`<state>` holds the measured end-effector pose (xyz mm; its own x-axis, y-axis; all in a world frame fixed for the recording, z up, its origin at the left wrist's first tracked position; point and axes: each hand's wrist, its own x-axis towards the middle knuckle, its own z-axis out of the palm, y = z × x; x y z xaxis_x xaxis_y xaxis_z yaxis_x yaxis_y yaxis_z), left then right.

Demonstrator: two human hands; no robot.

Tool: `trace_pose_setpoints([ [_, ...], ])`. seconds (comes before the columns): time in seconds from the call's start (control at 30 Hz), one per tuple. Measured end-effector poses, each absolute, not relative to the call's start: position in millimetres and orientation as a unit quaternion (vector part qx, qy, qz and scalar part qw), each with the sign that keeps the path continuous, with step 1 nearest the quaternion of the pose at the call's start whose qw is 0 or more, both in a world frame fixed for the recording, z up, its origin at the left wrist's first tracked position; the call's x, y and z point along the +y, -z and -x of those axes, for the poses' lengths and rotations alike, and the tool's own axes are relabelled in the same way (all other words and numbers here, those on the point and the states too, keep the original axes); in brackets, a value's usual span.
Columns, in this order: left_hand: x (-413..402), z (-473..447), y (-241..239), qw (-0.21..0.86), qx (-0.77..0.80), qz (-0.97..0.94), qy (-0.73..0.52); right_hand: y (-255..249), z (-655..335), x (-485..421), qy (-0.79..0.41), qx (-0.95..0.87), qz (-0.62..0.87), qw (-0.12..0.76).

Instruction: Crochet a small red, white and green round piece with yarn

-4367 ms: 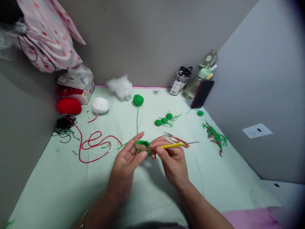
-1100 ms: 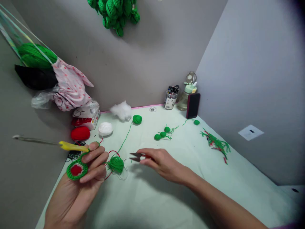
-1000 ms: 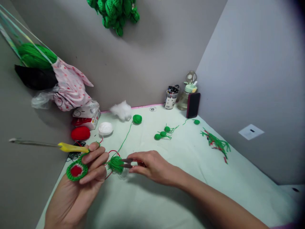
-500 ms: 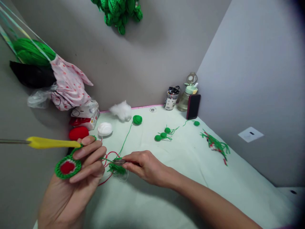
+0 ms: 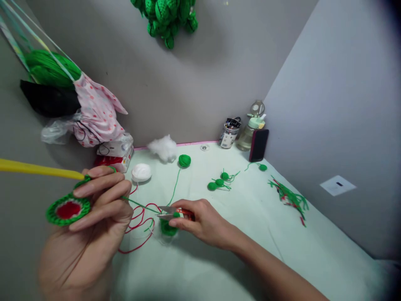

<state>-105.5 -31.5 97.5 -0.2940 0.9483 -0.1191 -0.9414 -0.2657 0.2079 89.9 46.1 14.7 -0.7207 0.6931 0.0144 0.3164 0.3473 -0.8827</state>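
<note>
My left hand (image 5: 94,213) is raised at the left and closed on a round crochet piece (image 5: 68,209), red in the middle with a green rim, and on a yellow-handled crochet hook (image 5: 37,169) that points left. A green strand (image 5: 140,204) runs taut from this hand down to the small thread snips (image 5: 171,211), which my right hand (image 5: 200,221) pinches over the table. The blades sit on the strand. A small clump of green yarn (image 5: 167,228) lies just under the snips.
Loose red yarn (image 5: 138,225) curls on the pale green cloth (image 5: 225,234). Farther back lie a white ball (image 5: 141,172), a green ball (image 5: 184,160), stuffing (image 5: 163,147), small green crochet balls (image 5: 219,182), yarn scraps (image 5: 290,196), a jar (image 5: 229,133), a bottle (image 5: 250,127) and a phone (image 5: 258,145).
My left hand lifted the crochet piece and hook up and leftwards, pulling the green strand tight. My right hand brought the snips to that strand. The view shifted slightly.
</note>
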Motion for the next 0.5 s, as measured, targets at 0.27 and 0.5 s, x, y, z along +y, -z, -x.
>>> trace_pose_setpoints([
  [0.27,-30,107,-94,0.655,0.017,-0.013,-0.756,-23,-71,42,-0.427,-0.812,0.357,0.173],
  [0.5,-27,121,-85,0.649,0.044,-0.033,-0.759,-46,-87,43,-0.446,-0.803,0.359,0.165],
])
